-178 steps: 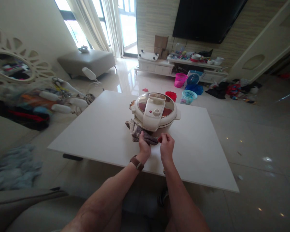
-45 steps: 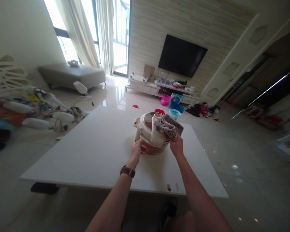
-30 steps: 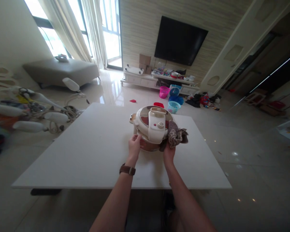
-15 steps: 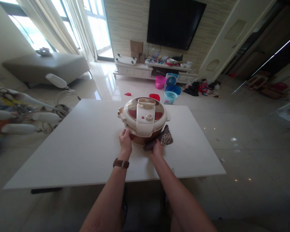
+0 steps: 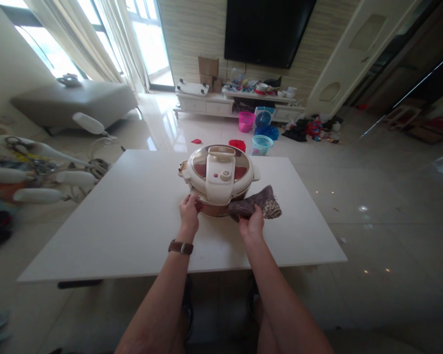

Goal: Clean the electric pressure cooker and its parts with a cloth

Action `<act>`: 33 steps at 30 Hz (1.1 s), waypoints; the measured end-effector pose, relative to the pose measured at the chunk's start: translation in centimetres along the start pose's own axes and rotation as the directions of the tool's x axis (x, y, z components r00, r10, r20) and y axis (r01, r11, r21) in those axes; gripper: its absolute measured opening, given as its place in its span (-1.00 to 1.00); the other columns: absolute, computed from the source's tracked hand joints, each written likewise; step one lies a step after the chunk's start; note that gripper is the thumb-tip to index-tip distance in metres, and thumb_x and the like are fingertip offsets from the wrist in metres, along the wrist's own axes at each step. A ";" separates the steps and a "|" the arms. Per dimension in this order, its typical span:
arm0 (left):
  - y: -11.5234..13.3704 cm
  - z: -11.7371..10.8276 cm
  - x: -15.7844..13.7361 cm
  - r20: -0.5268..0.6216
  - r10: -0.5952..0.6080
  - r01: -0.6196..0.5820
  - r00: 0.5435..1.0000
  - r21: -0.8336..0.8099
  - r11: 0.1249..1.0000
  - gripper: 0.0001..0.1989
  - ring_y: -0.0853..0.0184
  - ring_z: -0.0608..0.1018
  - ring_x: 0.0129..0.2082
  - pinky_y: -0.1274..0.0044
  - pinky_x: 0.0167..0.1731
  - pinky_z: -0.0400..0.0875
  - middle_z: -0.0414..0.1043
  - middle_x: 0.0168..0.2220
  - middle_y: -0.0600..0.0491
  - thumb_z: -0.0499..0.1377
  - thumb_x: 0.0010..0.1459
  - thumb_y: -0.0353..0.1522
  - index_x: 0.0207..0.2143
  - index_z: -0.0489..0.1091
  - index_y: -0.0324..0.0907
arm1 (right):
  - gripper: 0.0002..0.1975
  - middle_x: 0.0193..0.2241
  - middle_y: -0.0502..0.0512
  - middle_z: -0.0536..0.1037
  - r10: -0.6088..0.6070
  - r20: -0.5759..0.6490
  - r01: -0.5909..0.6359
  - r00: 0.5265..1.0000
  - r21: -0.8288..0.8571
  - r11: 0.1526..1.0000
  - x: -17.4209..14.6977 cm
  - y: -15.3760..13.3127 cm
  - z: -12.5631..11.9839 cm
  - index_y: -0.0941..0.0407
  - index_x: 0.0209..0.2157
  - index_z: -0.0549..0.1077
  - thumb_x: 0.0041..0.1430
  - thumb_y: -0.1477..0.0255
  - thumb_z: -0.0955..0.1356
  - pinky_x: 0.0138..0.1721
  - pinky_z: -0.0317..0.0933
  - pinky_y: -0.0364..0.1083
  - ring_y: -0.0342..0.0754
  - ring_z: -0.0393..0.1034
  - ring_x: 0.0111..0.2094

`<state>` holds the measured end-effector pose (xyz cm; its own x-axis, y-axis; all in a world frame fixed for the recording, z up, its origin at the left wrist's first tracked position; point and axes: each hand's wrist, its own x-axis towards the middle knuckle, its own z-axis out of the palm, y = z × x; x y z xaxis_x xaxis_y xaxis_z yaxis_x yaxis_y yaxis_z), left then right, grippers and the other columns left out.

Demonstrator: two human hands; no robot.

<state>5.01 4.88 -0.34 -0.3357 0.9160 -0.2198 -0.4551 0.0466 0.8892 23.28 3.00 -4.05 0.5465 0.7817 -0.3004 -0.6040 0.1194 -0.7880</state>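
A cream and brown electric pressure cooker [image 5: 220, 184] stands upright on the white table [image 5: 133, 231] with its lid on. My left hand [image 5: 189, 210] is closed at the cooker's near left side, its fingertips against the edge under the lid; part of its grip is hidden. My right hand [image 5: 253, 223] grips a dark brown patterned cloth [image 5: 256, 204] just off the cooker's near right side. The cloth's left end overlaps the cooker's lower body, and its patterned end sticks out to the right.
Beyond the table, a light blue basket [image 5: 262, 144], a red basin [image 5: 237, 145] and a pink basket [image 5: 246, 121] are on the floor. A lamp with white shades [image 5: 88, 123] stands close by the left edge. A cluttered TV cabinet [image 5: 206, 105] lines the far wall.
My right hand has moved right with the cloth, away from the cooker's lower front, and more of the cloth shows. My left hand remains at the cooker's left side.
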 end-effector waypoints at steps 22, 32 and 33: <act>-0.4 1.0 0.3 -0.087 0.070 -0.077 0.994 -0.076 0.994 -0.72 0.48 0.33 -0.70 0.60 -0.65 0.27 0.27 -0.64 0.27 0.31 -0.07 -0.20 -0.48 0.28 -0.12 | -0.45 0.19 0.26 0.60 0.044 0.000 -0.042 0.999 -0.316 0.948 -12.0 5.2 2.6 0.13 0.07 0.56 0.14 0.09 0.44 0.45 0.14 0.15 0.15 0.28 0.41; -0.2 0.0 0.5 -0.015 0.033 -0.034 0.999 -0.029 0.999 -0.69 0.45 0.38 -0.68 0.59 -0.64 0.27 0.32 -0.63 0.24 0.34 -0.08 -0.18 -0.45 0.30 -0.13 | -0.68 -0.24 0.10 0.72 0.245 -0.168 -0.256 0.955 -0.048 0.965 -6.8 6.8 1.9 0.11 -0.06 0.57 0.19 0.26 0.41 -0.10 0.56 0.02 0.06 0.64 -0.10; -0.2 0.0 0.5 -0.012 0.031 -0.031 0.999 -0.029 0.999 -0.69 0.45 0.38 -0.68 0.58 -0.64 0.27 0.32 -0.63 0.25 0.35 -0.08 -0.18 -0.44 0.30 -0.13 | -0.75 -0.33 0.07 0.70 0.291 -0.201 -0.298 0.935 -0.005 0.955 -6.1 6.5 2.0 0.10 -0.13 0.56 0.20 0.30 0.40 -0.18 0.56 0.00 0.06 0.64 -0.19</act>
<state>4.97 5.35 -0.62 -0.3590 0.9123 -0.1970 -0.4679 0.0067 0.8838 14.90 0.21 -6.27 0.4522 0.6428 -0.6183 -0.7364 -0.1220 -0.6655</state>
